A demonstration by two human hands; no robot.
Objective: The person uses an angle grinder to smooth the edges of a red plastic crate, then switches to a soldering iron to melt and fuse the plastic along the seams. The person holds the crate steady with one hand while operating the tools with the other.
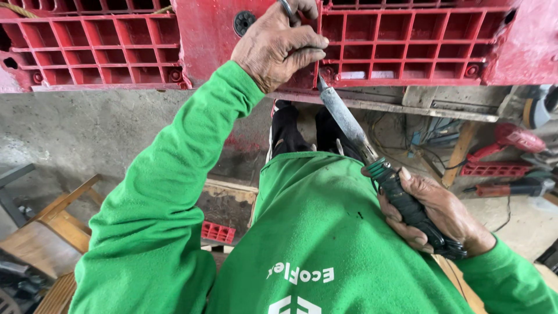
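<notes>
A red plastic grid pallet [407, 40] stands on edge across the top of the view. My left hand [278, 45] presses against its solid middle panel, fingers curled, with a metal ring at the fingertips. My right hand [433, 215] grips the black handle of a long tool [349, 122] with a grey metal shaft. The shaft's tip touches the pallet's lower rim just below my left hand. Both my arms are in green sleeves.
A wooden stool [55, 224] stands at the lower left on the concrete floor. A small red grid piece [218, 232] lies below my left arm. At the right, a red power drill [511, 139], another red plastic piece [494, 170] and cables lie around.
</notes>
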